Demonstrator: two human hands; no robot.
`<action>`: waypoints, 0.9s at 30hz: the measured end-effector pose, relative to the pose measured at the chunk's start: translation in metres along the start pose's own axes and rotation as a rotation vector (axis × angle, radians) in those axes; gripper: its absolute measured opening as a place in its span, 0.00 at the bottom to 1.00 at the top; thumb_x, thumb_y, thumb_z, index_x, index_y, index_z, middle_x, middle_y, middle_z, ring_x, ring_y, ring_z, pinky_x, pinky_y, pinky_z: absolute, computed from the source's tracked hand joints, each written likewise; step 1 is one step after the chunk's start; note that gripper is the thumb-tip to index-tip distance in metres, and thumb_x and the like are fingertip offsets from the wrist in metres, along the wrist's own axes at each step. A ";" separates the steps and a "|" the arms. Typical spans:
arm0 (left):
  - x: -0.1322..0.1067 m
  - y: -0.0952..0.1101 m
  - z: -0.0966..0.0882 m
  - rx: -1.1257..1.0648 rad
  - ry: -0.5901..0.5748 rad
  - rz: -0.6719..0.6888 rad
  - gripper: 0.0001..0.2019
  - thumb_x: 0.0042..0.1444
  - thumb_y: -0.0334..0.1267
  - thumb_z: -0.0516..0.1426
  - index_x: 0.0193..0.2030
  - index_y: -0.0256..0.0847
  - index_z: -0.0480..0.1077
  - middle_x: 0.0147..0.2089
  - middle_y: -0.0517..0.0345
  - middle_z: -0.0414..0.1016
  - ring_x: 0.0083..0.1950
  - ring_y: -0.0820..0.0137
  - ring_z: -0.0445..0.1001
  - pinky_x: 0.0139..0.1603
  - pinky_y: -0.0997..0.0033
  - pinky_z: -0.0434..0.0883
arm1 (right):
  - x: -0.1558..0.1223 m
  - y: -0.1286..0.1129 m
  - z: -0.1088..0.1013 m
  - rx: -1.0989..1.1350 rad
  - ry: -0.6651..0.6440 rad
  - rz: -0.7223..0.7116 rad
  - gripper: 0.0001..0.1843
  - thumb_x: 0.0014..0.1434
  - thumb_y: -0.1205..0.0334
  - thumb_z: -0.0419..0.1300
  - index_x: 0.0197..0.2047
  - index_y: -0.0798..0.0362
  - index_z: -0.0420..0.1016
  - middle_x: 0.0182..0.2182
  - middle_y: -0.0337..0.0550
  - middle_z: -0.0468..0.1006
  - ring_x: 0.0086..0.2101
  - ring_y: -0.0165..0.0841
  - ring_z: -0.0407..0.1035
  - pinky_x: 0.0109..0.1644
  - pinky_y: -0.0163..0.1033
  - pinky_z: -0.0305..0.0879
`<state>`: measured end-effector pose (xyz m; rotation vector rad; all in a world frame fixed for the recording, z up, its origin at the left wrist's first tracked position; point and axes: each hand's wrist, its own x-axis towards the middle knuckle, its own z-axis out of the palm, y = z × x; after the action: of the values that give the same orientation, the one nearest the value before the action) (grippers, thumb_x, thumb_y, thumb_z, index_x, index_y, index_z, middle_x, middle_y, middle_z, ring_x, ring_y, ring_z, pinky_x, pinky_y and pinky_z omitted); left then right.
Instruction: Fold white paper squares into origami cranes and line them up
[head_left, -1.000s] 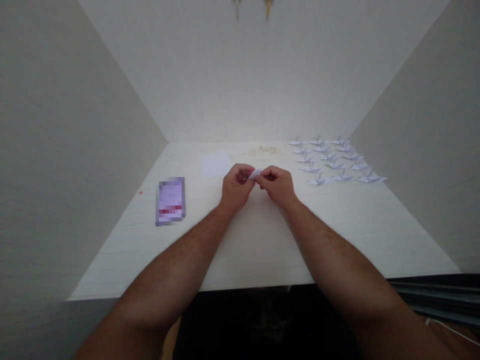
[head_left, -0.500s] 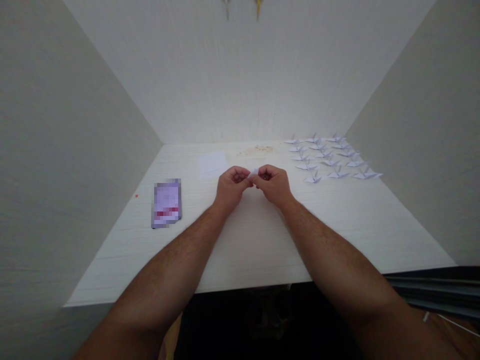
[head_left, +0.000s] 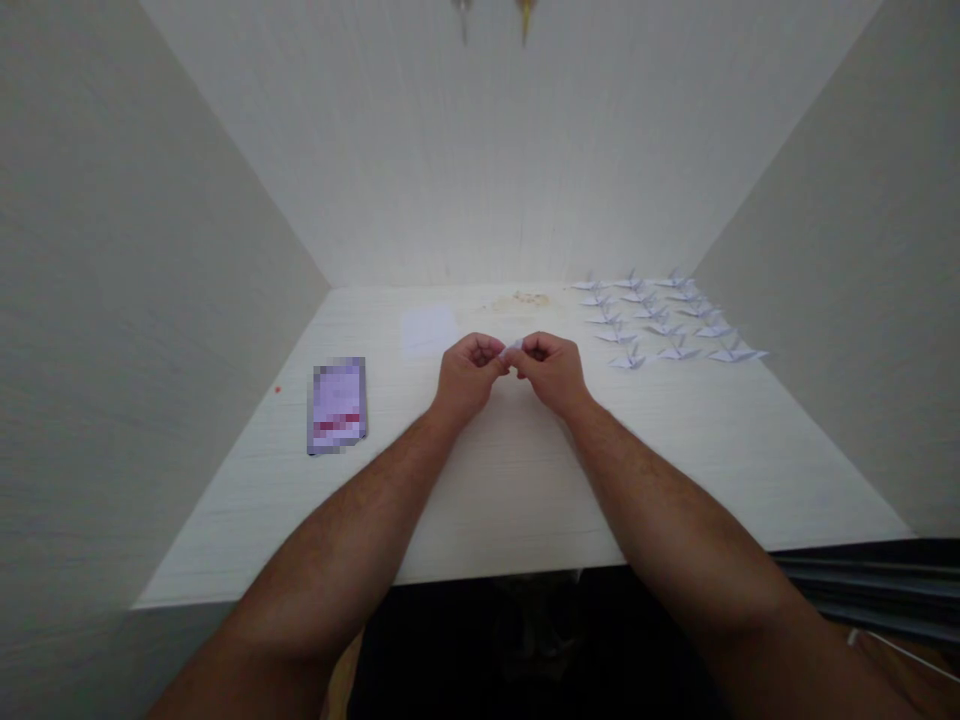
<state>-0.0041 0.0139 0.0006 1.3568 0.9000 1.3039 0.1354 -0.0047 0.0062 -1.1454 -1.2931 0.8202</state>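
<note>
Between my fingertips is a small piece of folded white paper (head_left: 511,349), mostly covered by the fingers. My left hand (head_left: 471,374) pinches it from the left, thumb and fingers closed. From the other side my right hand (head_left: 550,369) grips it too, and the two thumbs nearly meet. Both hands are just above the middle of the white table (head_left: 510,480). Behind my left hand lie flat white paper sheets (head_left: 429,330). To the right stand several folded paper cranes (head_left: 677,352) in rows.
A device with a blurred, pixelated screen (head_left: 337,405) lies on the left of the table. A small red speck (head_left: 277,390) is near the left edge. Brownish stains (head_left: 531,299) mark the table's back. Pale walls (head_left: 517,150) enclose the table at the back and both sides.
The view has shifted slightly, so everything sits a little farther right. Both hands keep hold of the folded paper, with barely any finger movement.
</note>
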 end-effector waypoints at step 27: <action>-0.001 -0.004 0.000 -0.262 0.057 -0.154 0.13 0.40 0.40 0.70 0.29 0.36 0.74 0.29 0.58 0.77 0.28 0.74 0.74 0.36 0.68 0.75 | 0.005 0.002 -0.001 0.125 -0.004 0.001 0.13 0.47 0.60 0.66 0.33 0.51 0.64 0.23 0.31 0.72 0.21 0.26 0.68 0.25 0.33 0.67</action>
<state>-0.0034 0.0137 -0.0035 1.0325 0.8231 1.2961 0.1376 0.0008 0.0055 -1.0453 -1.2272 0.8918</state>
